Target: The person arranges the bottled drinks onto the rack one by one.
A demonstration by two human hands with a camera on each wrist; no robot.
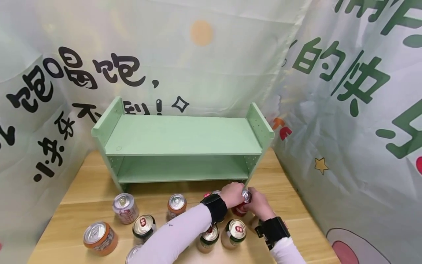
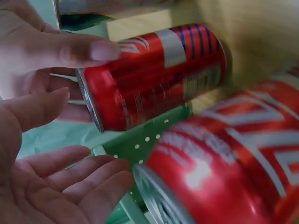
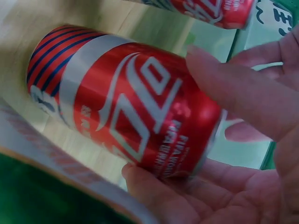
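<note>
In the head view my right hand (image 1: pixel 260 206) grips a red can (image 1: pixel 240 210) by its upper part, before the shelf's right end. The right wrist view shows this can (image 3: pixel 126 102), the thumb on one side and fingers of the right hand (image 3: pixel 261 140) on the other. Beside it, my left hand (image 1: pixel 232 194) is bent over the can tops. In the left wrist view the left hand (image 2: pixel 60 172) has loosely spread fingers, near the rim of a second red can (image 2: pixel 233 163); contact is unclear. The first can (image 2: pixel 154 77) is in the other hand's grip there.
A green two-level shelf (image 1: pixel 184 135) stands on the wooden table (image 1: pixel 76 194). Orange cans (image 1: pixel 100 238), a pale can (image 1: pixel 125 208) and several green-and-white cans (image 1: pixel 236 234) stand in front of it, some close to the arms. Printed sheets hang behind and at the sides.
</note>
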